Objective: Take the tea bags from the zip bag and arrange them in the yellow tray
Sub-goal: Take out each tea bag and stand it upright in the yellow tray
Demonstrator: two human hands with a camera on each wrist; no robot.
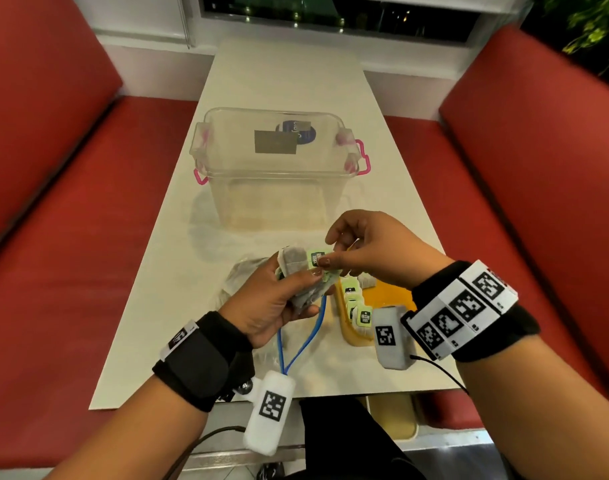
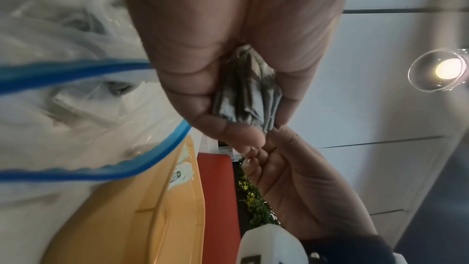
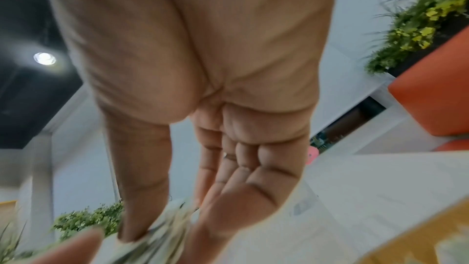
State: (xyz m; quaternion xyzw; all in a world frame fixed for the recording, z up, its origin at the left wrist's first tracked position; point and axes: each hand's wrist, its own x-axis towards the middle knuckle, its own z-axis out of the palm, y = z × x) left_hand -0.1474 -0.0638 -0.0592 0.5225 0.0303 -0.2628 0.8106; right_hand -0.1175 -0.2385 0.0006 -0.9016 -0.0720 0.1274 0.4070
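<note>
Tea bags inside left grip

Left hand clenched (palm up), right hand pinching.

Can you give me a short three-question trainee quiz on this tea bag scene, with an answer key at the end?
1. True or false: the left hand grips a bunch of tea bags.
2. Which container already holds a row of green-tagged tea bags: A) the clear bin, B) the yellow tray, C) the red seat?
3. Fill in: the right hand pinches at a green ____ on the held bunch.

Key: 1 true; 2 B; 3 tag.
</note>
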